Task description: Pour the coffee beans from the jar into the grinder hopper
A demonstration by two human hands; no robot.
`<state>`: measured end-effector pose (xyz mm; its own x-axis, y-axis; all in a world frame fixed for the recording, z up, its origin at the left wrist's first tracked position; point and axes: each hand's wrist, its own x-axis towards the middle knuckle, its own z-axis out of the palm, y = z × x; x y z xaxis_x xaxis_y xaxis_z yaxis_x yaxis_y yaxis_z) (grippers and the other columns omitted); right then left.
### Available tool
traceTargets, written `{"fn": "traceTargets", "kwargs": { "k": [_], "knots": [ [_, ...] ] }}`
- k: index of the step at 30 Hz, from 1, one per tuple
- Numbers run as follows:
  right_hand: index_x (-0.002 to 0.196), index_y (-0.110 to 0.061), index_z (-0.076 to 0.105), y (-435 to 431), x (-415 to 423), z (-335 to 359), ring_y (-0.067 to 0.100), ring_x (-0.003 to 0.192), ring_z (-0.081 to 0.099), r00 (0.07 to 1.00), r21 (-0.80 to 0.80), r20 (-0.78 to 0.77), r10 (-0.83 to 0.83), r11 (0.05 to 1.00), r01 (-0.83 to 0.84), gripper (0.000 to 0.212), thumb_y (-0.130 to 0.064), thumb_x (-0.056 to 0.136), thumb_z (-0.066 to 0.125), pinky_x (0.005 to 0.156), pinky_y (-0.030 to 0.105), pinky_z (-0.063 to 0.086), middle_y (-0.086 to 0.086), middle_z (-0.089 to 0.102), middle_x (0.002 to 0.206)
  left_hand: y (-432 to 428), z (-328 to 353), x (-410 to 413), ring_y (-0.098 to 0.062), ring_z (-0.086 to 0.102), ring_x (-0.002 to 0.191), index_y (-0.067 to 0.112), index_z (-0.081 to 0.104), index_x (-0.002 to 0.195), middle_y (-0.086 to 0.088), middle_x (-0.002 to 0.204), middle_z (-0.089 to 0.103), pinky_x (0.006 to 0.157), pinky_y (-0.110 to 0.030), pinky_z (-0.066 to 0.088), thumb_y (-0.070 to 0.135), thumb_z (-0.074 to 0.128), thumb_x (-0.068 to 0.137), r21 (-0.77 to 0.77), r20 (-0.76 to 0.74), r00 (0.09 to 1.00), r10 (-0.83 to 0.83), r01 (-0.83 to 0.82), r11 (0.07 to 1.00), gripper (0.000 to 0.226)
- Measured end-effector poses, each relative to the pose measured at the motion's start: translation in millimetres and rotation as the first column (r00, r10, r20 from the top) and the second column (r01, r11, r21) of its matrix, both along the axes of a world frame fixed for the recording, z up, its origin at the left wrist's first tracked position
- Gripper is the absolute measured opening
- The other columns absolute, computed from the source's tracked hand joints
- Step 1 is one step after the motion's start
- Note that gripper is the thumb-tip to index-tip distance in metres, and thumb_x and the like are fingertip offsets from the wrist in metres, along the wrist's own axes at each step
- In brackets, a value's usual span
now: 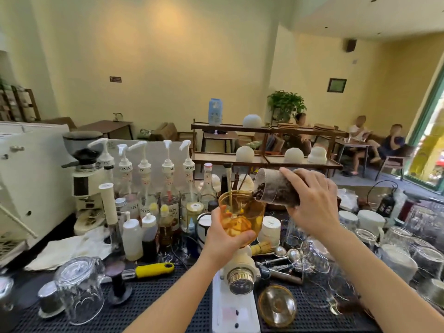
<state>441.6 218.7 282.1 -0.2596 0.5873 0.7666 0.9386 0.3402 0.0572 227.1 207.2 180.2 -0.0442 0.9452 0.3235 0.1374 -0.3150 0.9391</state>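
Observation:
My right hand [314,203] grips a clear jar [271,187] of dark coffee beans [260,192], tipped on its side with the mouth pointing left over the hopper. Beans sit at the jar's lip, just above the rim. The amber see-through hopper [249,210] stands on a white grinder [236,284] at the counter's front centre. My left hand [225,239] wraps the hopper's lower left side. The hopper's amber lid [277,306] lies on the black mat to the grinder's right.
Syrup pump bottles [144,179] and squeeze bottles [132,239] crowd the left behind the hopper. A second grinder [84,174] stands far left. Upturned glasses [398,248] fill the right, a glass mug [80,289] and yellow-handled tool [153,270] the left front. People sit at the back right.

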Motion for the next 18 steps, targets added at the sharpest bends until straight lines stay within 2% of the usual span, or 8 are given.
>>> {"fn": "traceTargets", "kwargs": {
  "k": [7, 9, 14, 18],
  "knots": [
    [0.136, -0.03, 0.039, -4.0, -0.4, 9.6, 0.033, 0.117, 0.044, 0.994, 0.015, 0.105, -0.012, 1.0, 0.01, 0.085, -0.02, 0.06, 0.077, 0.095, 0.052, 0.032, 0.011, 0.053, 0.126, 1.9, -3.4, -1.4, 0.009, 0.06, 0.091, 0.025, 0.035, 0.126, 0.011, 0.109, 0.06, 0.069, -0.005, 0.047, 0.035, 0.088, 0.059, 0.007, 0.014, 1.0, -0.025, 0.025, 1.0, 0.086],
    [0.135, -0.03, 0.04, -4.2, -1.4, 10.7, 0.033, 0.117, 0.044, 0.994, 0.018, 0.109, -0.011, 1.0, 0.009, 0.084, -0.019, 0.061, 0.077, 0.096, 0.053, 0.032, 0.011, 0.053, 0.126, 1.4, -3.3, -1.1, 0.01, 0.06, 0.092, 0.026, 0.034, 0.127, 0.013, 0.11, 0.059, 0.07, -0.006, 0.048, 0.04, 0.088, 0.057, 0.004, 0.013, 1.0, -0.028, 0.028, 1.0, 0.09],
    [0.133, -0.03, 0.042, -3.5, -3.1, 12.9, 0.033, 0.116, 0.044, 0.99, 0.047, 0.139, -0.011, 0.999, 0.005, 0.079, -0.016, 0.062, 0.075, 0.095, 0.051, 0.031, 0.011, 0.054, 0.125, 1.1, -3.5, -0.2, 0.001, 0.061, 0.099, 0.037, 0.032, 0.125, 0.012, 0.114, 0.059, 0.082, -0.02, 0.049, 0.052, 0.086, 0.05, -0.013, 0.017, 1.0, -0.026, 0.026, 1.0, 0.094],
    [0.133, -0.03, 0.042, -2.1, -3.1, 15.5, 0.034, 0.116, 0.044, 0.984, 0.061, 0.179, -0.017, 0.998, 0.006, 0.081, -0.016, 0.06, 0.076, 0.094, 0.05, 0.03, 0.012, 0.053, 0.126, 1.9, -4.6, -0.3, 0.007, 0.06, 0.096, 0.044, 0.031, 0.12, 0.016, 0.112, 0.058, 0.083, -0.022, 0.05, 0.057, 0.086, 0.048, -0.011, 0.009, 1.0, -0.026, 0.026, 1.0, 0.092]
  ]
}}
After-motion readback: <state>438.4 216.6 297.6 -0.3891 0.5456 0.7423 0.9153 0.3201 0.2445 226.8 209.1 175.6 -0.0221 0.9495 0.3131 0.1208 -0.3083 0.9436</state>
